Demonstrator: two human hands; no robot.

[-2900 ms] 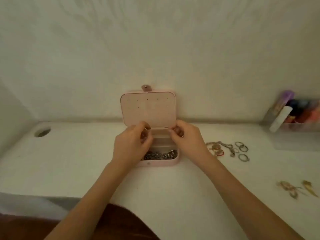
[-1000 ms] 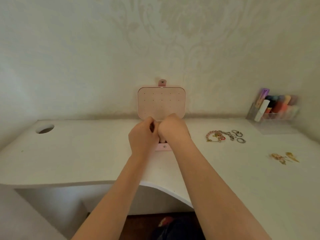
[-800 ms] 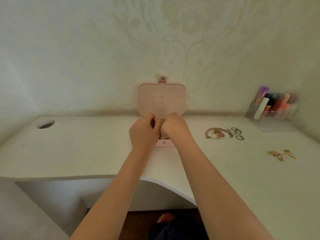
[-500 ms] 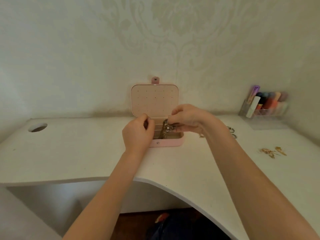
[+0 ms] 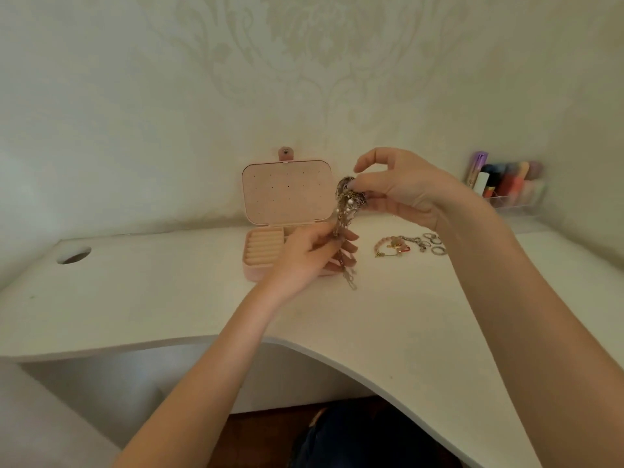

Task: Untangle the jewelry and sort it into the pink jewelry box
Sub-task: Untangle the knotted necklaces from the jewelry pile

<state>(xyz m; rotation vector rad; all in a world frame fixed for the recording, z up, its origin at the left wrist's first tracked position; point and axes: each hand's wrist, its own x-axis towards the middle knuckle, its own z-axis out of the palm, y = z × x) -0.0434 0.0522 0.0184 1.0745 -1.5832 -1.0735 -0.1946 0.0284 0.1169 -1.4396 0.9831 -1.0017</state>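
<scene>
A: Where is the tangle right now?

B: In the air, in front of the open pink jewelry box [image 5: 260,268] and off its right end. The right hand [image 5: 401,190] pinches the knotted clump of chains [image 5: 349,197] at the top between thumb and fingertips, the other fingers arched above it. The left hand [image 5: 314,258] is lower, its fingers closed around the strands that hang down — a linked tail dangles past it almost to the white desk [image 5: 169,292].

A: So the step is teasing one strand free?

B: That is my reading. To do it well, I would keep the upper pinch light, so the knot can loosen, and let the lower hand follow a single chain instead of pulling the whole bundle. Pulling hard would likely tighten it.

A: And the box?

B: Its lid stands open against the wall, and the ring rolls at its left end look empty. The rest of its tray is hidden behind the left hand, so I cannot tell what is in there.

A: Anything else waiting?

B: A beaded bracelet [image 5: 391,246] and several rings [image 5: 435,243] lie on the desk to the right of the box — apparently not yet sorted.
</scene>
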